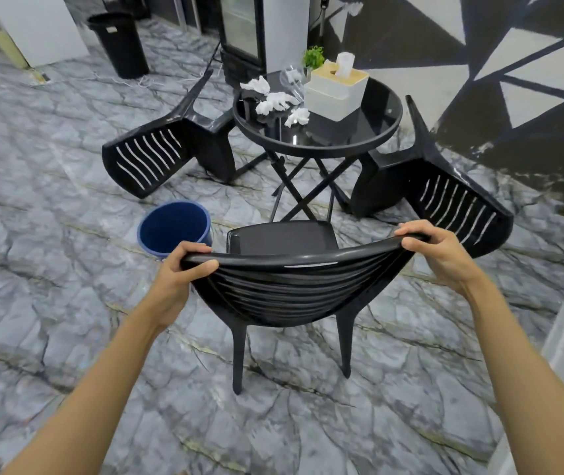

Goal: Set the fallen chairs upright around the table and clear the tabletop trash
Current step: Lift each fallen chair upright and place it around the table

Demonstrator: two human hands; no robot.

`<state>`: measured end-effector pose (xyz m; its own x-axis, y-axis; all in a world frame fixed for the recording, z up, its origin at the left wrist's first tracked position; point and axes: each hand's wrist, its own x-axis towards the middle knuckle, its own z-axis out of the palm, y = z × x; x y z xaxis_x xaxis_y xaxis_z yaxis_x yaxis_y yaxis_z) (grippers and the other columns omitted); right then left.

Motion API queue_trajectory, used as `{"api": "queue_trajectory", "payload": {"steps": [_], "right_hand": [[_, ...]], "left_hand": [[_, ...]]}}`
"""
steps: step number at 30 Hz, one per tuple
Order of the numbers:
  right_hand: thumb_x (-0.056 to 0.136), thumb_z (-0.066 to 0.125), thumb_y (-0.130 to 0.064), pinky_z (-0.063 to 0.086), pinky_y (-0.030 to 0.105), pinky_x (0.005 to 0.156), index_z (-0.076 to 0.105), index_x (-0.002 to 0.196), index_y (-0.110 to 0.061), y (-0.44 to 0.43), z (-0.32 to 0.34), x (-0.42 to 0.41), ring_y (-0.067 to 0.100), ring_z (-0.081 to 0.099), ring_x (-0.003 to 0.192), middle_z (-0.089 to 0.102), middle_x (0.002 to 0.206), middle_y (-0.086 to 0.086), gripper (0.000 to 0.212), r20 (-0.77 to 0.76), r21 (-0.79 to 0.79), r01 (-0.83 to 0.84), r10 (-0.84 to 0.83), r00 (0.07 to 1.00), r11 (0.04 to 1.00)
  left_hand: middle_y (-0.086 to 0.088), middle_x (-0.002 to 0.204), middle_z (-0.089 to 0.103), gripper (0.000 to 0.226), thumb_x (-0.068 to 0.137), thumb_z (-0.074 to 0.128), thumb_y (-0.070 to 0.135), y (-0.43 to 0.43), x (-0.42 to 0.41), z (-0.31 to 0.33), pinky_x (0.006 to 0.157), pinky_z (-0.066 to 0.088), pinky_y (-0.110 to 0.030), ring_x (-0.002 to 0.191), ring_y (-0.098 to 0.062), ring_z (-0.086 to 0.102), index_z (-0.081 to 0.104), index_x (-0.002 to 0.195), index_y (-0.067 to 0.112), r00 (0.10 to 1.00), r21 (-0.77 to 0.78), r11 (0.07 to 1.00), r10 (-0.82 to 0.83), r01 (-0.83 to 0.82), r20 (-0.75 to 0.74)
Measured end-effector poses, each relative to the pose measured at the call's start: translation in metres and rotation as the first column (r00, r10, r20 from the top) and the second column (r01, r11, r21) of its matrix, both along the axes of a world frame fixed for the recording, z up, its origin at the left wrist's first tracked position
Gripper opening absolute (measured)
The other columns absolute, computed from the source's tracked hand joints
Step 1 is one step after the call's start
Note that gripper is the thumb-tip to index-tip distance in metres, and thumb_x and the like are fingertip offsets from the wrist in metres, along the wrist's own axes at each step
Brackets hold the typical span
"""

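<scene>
The near chair (284, 269) stands on its legs by the table (318, 138), its top rail gripped by the left hand (184, 272) and right hand (434, 252), likely to steady it; two chairs lie tipped, tissues (273, 101) wait

I can read no text anywhere here. The black trash bin (120, 42) by the far wall carries a small pale label, but its print is too small and blurred for me to make out. The tissue box (335, 92) on the round table (376, 132) shows no brand or lettering on the sides I see. The glass-door fridge (241, 32) behind the table has no legible sign or number. The chairs and the blue bucket (174, 226) bear no marks I can read.
</scene>
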<state>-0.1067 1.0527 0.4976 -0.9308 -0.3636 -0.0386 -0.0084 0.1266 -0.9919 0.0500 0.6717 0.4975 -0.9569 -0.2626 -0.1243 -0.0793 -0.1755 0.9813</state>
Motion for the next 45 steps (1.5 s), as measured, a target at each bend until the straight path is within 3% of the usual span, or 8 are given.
{"api": "queue_trajectory", "payload": {"steps": [5, 12, 23, 30, 34, 40, 45], "right_hand": [[0.029, 0.088, -0.061, 0.042, 0.021, 0.084, 0.076, 0.071, -0.028, 0.012, 0.010, -0.018, 0.007, 0.052, 0.096, 0.054, 0.099, -0.006, 0.055, 0.070, 0.002, -0.037, 0.037, 0.997, 0.999], [0.033, 0.086, -0.062, 0.038, 0.023, 0.088, 0.074, 0.069, -0.030, 0.002, 0.000, -0.007, 0.007, 0.048, 0.097, 0.049, 0.097, -0.005, 0.049, 0.016, -0.084, 0.052, -0.051, 0.999, 0.995], [0.035, 0.084, -0.064, 0.041, 0.020, 0.085, 0.075, 0.073, -0.031, -0.028, -0.007, 0.013, 0.003, 0.050, 0.099, 0.047, 0.100, -0.007, 0.051, -0.010, -0.093, 0.116, -0.118, 0.993, 0.989], [0.034, 0.083, -0.066, 0.043, 0.016, 0.083, 0.075, 0.072, -0.031, -0.038, -0.007, 0.024, -0.001, 0.052, 0.096, 0.049, 0.099, -0.010, 0.053, -0.017, -0.092, 0.162, -0.164, 0.986, 0.983], [0.035, 0.083, -0.066, 0.042, 0.022, 0.087, 0.075, 0.073, -0.032, -0.047, -0.007, 0.034, 0.005, 0.050, 0.100, 0.048, 0.102, -0.006, 0.051, -0.008, -0.093, 0.170, -0.171, 0.985, 0.981], [0.037, 0.082, -0.067, 0.046, 0.012, 0.082, 0.074, 0.075, -0.033, -0.054, -0.008, 0.051, -0.001, 0.053, 0.098, 0.047, 0.106, 0.000, 0.052, -0.037, -0.057, 0.167, -0.170, 0.985, 0.984], [0.038, 0.080, -0.069, 0.043, 0.024, 0.089, 0.074, 0.076, -0.034, -0.052, -0.004, 0.069, 0.009, 0.051, 0.101, 0.047, 0.105, 0.002, 0.052, -0.032, -0.016, 0.182, -0.182, 0.983, 0.983]], "left_hand": [[0.005, 0.088, 0.056, 0.069, 0.028, 0.090, 0.050, 0.016, -0.015, -0.004, 0.066, 0.050, -0.011, 0.072, 0.002, 0.062, 0.058, 0.080, 0.019, 0.999, 0.031, 0.999, 0.020, -0.019, -0.027], [0.012, 0.080, 0.063, 0.065, 0.030, 0.091, 0.048, -0.001, -0.020, -0.003, 0.066, 0.051, -0.011, 0.073, 0.001, 0.062, 0.058, 0.079, 0.022, 0.998, 0.064, 0.996, -0.063, 0.065, -0.028], [0.019, 0.070, 0.066, 0.075, 0.026, 0.092, 0.047, -0.036, -0.025, 0.010, 0.059, 0.051, -0.011, 0.066, 0.004, 0.063, 0.052, 0.082, 0.016, 0.990, 0.074, 0.987, -0.144, 0.144, -0.002], [0.017, 0.072, 0.065, 0.051, 0.030, 0.092, 0.044, -0.055, -0.033, 0.007, 0.062, 0.050, -0.011, 0.067, 0.002, 0.062, 0.063, 0.068, 0.028, 0.988, 0.086, 0.984, -0.153, 0.154, -0.013], [0.009, 0.080, 0.063, 0.042, 0.044, 0.089, 0.030, -0.066, -0.030, 0.004, 0.060, 0.052, -0.011, 0.066, 0.003, 0.063, 0.060, 0.073, 0.023, 0.987, 0.114, 0.981, -0.158, 0.156, 0.006], [0.003, 0.091, 0.055, 0.071, 0.027, 0.092, 0.046, -0.075, -0.012, -0.003, 0.073, 0.050, -0.008, 0.081, -0.005, 0.059, 0.056, 0.082, 0.019, 0.992, 0.058, 0.991, -0.126, 0.125, 0.016], [0.004, 0.089, 0.055, 0.072, 0.025, 0.092, 0.046, -0.074, -0.005, 0.002, 0.070, 0.051, -0.008, 0.072, 0.002, 0.062, 0.057, 0.082, 0.018, 0.991, 0.032, 0.991, -0.131, 0.130, 0.040]]}}
